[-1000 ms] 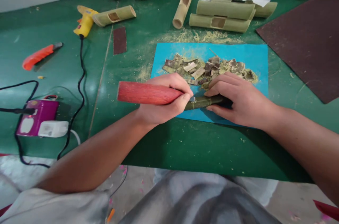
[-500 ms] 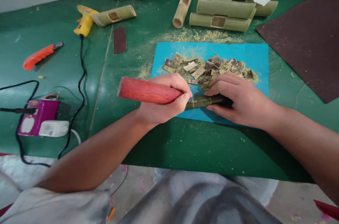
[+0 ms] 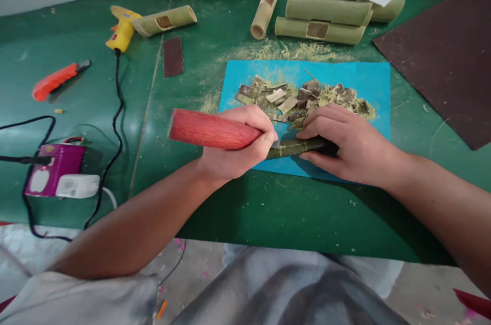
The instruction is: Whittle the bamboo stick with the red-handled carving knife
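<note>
My left hand (image 3: 241, 143) is closed round a tool with a thick red wooden handle (image 3: 210, 129). A bit of its metal blade (image 3: 275, 145) shows past my fingers, against a dark green bamboo piece (image 3: 293, 148); the rest of the blade is hidden. The bamboo lies low over a blue sheet (image 3: 240, 71), and my right hand (image 3: 341, 146) grips its right end between thumb and fingers. Just behind both hands, bamboo chips and shavings (image 3: 287, 105) are heaped on the sheet, with bits of dark sandpaper among them.
Cut bamboo tubes (image 3: 320, 30) lie at the back of the green table (image 3: 291, 212). A yellow glue gun (image 3: 123, 28), an orange utility knife (image 3: 56, 82) and a purple power adapter (image 3: 56, 169) with cords are on the left. A large brown sheet (image 3: 445, 59) covers the right.
The red handle's free end has tipped up very slightly and shifted a little left. Both hands stay in nearly the same place, still holding the tool and the bamboo.
</note>
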Action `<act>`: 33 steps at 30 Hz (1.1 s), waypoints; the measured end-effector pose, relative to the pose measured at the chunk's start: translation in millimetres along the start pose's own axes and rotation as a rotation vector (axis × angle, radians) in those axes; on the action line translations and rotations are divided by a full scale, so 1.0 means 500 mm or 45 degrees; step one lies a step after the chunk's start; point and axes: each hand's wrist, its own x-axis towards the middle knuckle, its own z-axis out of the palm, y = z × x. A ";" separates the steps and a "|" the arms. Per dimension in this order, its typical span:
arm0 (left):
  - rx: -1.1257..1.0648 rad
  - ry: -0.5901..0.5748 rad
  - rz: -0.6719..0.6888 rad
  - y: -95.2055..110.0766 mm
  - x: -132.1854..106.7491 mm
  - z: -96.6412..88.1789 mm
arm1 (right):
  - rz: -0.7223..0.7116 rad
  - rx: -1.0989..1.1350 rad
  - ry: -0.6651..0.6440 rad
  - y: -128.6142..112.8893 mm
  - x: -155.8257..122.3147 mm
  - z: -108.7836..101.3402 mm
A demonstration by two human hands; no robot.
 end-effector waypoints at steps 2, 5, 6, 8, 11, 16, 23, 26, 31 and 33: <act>0.018 -0.019 0.000 0.003 0.001 0.000 | 0.000 -0.001 -0.003 0.000 0.000 0.000; 0.014 -0.009 -0.015 0.007 0.002 0.000 | 0.005 0.008 -0.004 0.001 0.001 -0.001; 0.011 -0.009 -0.018 0.008 0.002 0.000 | 0.007 0.013 -0.005 0.000 0.001 -0.001; 0.012 -0.024 -0.018 0.008 0.003 0.000 | 0.012 0.019 -0.005 0.000 0.001 -0.001; 0.029 -0.038 -0.032 0.007 0.003 -0.001 | 0.015 0.016 0.003 -0.001 0.001 -0.001; 0.123 0.020 -0.112 0.013 -0.001 0.000 | 0.010 -0.005 -0.004 -0.001 0.001 -0.002; 0.048 0.052 -0.133 0.018 0.002 0.003 | 0.002 -0.028 0.011 0.000 -0.001 0.001; 0.019 0.025 -0.135 0.017 0.002 0.003 | -0.004 -0.030 0.005 0.000 -0.001 0.001; 0.042 -0.031 -0.134 0.017 0.005 0.003 | 0.014 -0.017 0.012 -0.001 -0.001 -0.001; 0.059 -0.043 -0.113 0.016 0.007 0.002 | 0.016 -0.015 0.011 -0.001 -0.001 -0.002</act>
